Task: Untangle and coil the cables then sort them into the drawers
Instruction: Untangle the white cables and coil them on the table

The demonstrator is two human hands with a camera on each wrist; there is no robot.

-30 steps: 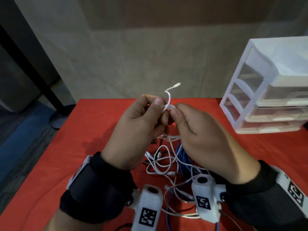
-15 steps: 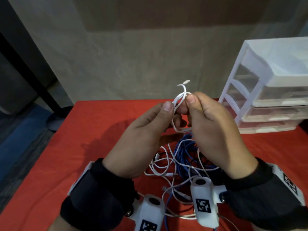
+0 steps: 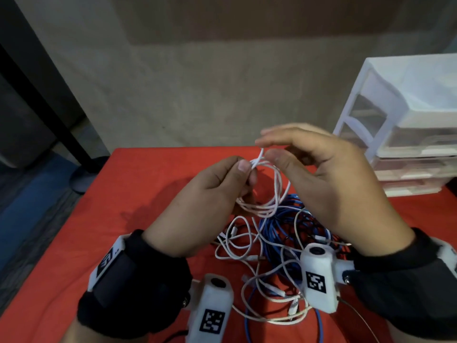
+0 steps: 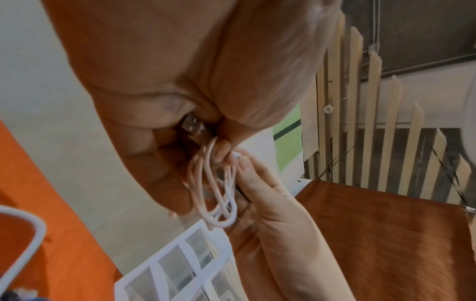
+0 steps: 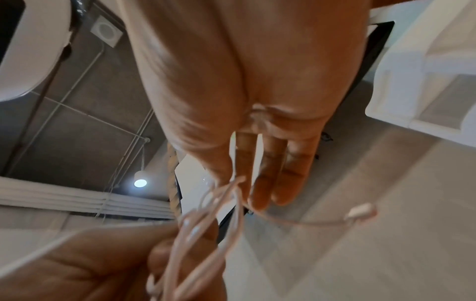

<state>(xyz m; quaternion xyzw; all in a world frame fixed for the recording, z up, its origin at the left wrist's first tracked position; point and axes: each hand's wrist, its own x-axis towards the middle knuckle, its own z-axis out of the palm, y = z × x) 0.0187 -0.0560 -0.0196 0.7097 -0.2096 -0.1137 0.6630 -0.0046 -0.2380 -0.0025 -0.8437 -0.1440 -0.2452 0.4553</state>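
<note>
My left hand (image 3: 247, 169) pinches a small coil of white cable (image 3: 262, 196) between thumb and fingers, held above the red table (image 3: 148, 194). In the left wrist view the coil (image 4: 216, 193) hangs from the curled fingers and a USB plug (image 4: 193, 126) is tucked in the palm. My right hand (image 3: 268, 149) hovers just right of the coil, fingers straight and blurred. The cable's loose end (image 3: 261, 154) rises between its thumb and fingers. In the right wrist view the cable's small connector (image 5: 360, 211) dangles free past the straight fingers (image 5: 270, 173).
A tangle of white cables (image 3: 237, 243) and a blue cable (image 3: 284, 229) lies on the table below my hands. A white plastic drawer unit (image 3: 408, 125) with clear drawers stands at the table's right rear. The table's left edge drops to a dark floor.
The right hand has let go of its pinch on the white cable and spread its fingers. The white cable now hangs as a wider coil from the left hand.
</note>
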